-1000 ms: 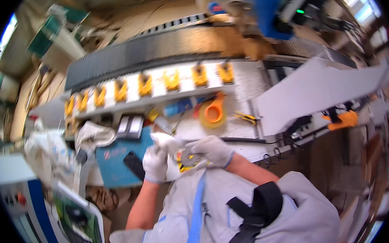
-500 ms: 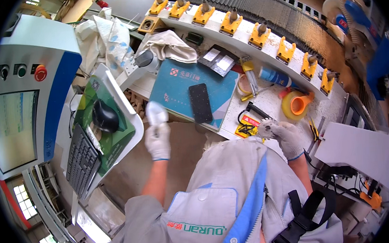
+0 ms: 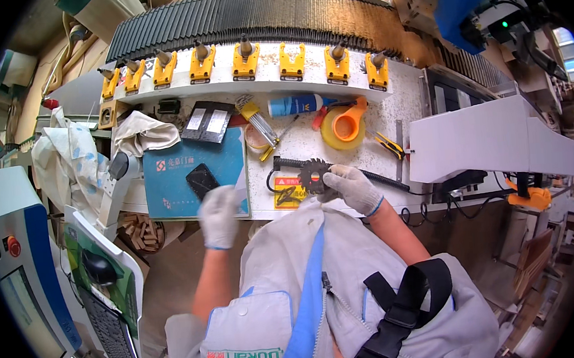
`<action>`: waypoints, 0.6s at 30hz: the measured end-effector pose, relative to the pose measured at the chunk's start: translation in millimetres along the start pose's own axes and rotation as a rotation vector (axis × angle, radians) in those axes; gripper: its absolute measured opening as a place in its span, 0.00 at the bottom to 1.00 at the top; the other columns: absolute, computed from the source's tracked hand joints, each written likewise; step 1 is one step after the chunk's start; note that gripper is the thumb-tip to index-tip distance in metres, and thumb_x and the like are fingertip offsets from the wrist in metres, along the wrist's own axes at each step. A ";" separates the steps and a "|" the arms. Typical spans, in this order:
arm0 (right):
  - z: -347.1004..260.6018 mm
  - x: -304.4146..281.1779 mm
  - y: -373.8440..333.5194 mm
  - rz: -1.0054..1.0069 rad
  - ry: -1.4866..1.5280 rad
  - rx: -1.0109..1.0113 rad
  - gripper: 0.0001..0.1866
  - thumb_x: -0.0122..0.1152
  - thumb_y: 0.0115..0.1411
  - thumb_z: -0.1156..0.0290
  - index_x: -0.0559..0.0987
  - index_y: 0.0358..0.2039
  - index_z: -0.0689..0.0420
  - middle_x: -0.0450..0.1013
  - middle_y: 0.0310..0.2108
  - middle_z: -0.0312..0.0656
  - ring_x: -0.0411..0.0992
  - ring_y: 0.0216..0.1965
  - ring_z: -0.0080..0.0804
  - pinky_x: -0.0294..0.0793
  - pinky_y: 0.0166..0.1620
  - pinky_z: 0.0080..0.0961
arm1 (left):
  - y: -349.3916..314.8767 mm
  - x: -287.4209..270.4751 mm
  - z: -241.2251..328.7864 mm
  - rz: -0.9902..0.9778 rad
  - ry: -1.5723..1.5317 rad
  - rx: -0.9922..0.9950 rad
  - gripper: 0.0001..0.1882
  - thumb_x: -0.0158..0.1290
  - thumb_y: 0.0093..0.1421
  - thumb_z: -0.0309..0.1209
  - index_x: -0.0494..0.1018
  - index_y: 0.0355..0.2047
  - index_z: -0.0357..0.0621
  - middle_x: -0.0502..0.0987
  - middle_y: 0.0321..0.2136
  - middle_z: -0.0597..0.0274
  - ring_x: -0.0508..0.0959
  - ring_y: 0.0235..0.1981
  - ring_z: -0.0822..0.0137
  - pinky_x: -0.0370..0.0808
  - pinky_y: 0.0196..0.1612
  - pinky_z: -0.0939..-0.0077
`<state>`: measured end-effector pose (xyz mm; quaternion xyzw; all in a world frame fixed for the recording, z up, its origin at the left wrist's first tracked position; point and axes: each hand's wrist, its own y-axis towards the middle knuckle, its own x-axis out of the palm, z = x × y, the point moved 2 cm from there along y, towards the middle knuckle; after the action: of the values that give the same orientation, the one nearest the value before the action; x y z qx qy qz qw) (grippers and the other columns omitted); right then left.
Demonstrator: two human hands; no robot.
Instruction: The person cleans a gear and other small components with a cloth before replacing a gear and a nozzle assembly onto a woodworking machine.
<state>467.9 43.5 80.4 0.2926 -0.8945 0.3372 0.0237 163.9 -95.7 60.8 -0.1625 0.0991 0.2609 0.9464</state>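
Note:
My right hand [image 3: 353, 189], in a white glove, grips a small dark toothed cutter disc [image 3: 314, 175] by its right edge, above the near edge of the white worktop. My left hand [image 3: 219, 217], gloved too, is raised at the near edge of a blue folder [image 3: 164, 205]. Motion smears its fingers, so I cannot make out whether anything is in them. Just beyond it a black phone [image 3: 201, 179] lies slanted on the folder, its near end partly hidden by the hand. Beneath the cutter are a yellow-and-red warning label [image 3: 287, 197] and a black coiled cable [image 3: 292, 162].
Yellow tool forks [image 3: 245, 63], most holding tool holders, line the ledge behind. Nearer lie a blue spray can [image 3: 295, 104], a tape roll [image 3: 332, 136] with an orange dispenser [image 3: 345, 127], and pliers [image 3: 389, 146]. A keyboard tray [image 3: 133, 269] stands left; a white housing [image 3: 471, 146], right.
My view has turned to the right. The dark cutter disc now shows its toothed face more fully in my right hand. The white blur at my left hand's fingertips no longer shows clearly.

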 end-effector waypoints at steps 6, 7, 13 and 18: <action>55.7 11.2 42.0 -0.058 0.025 0.173 0.10 0.59 0.71 0.66 0.80 0.39 0.61 0.77 0.31 0.39 0.77 0.28 0.26 0.81 0.32 0.24 | 10.3 103.9 0.3 -0.530 -0.157 -0.400 0.22 0.55 0.67 0.34 0.77 0.55 0.31 0.81 0.31 0.64 0.78 0.25 0.76 0.76 0.28 0.81; 57.6 14.9 44.5 -0.051 -0.027 0.179 0.10 0.59 0.70 0.66 0.80 0.40 0.62 0.77 0.32 0.39 0.77 0.28 0.26 0.81 0.32 0.24 | 17.4 106.1 -7.9 -0.527 -0.197 -0.376 0.21 0.56 0.65 0.33 0.78 0.54 0.32 0.81 0.31 0.64 0.77 0.24 0.76 0.75 0.29 0.80; 39.6 -4.0 59.0 0.046 -0.256 0.270 0.13 0.60 0.69 0.64 0.82 0.42 0.63 0.77 0.32 0.40 0.79 0.32 0.27 0.82 0.36 0.30 | 45.4 90.3 -12.2 -0.393 0.040 -0.145 0.15 0.57 0.64 0.32 0.83 0.45 0.35 0.83 0.32 0.62 0.78 0.31 0.71 0.76 0.37 0.73; -3.7 -65.7 77.1 0.369 -0.441 -0.106 0.16 0.62 0.64 0.62 0.83 0.41 0.64 0.78 0.28 0.41 0.77 0.30 0.22 0.79 0.39 0.28 | 60.7 69.6 -45.3 -0.359 0.392 -0.095 0.14 0.56 0.59 0.30 0.82 0.44 0.40 0.82 0.34 0.47 0.81 0.36 0.52 0.78 0.44 0.64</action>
<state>480.1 125.6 22.0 0.1893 -0.9326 0.2167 -0.2178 186.1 -30.6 -15.6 -0.2692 0.2375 0.0569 0.9316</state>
